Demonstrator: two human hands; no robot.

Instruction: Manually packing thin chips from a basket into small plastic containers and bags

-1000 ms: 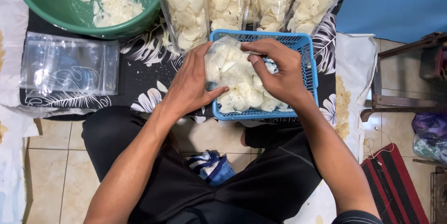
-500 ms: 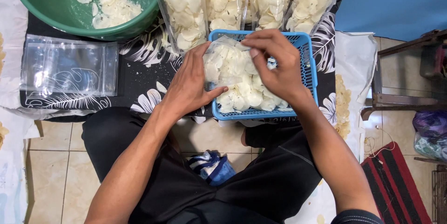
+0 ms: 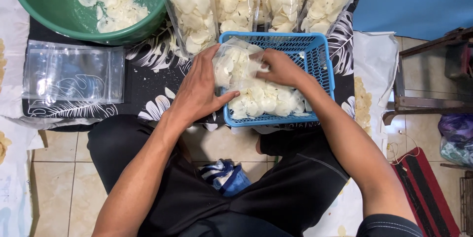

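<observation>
Fingers of both hands grip a chip bag (image 3: 236, 67), hiding its mouth inside basket (image 3: 315, 50).

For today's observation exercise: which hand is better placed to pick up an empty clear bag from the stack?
Left, probably. The left hand rests at the blue basket's left edge, nearer the empty bags; the right hand is inside the basket.

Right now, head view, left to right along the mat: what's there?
Stack of empty clear bags → left hand on the bag of chips → right hand on that bag, over the blue basket → white cloth → wooden frame.
</observation>
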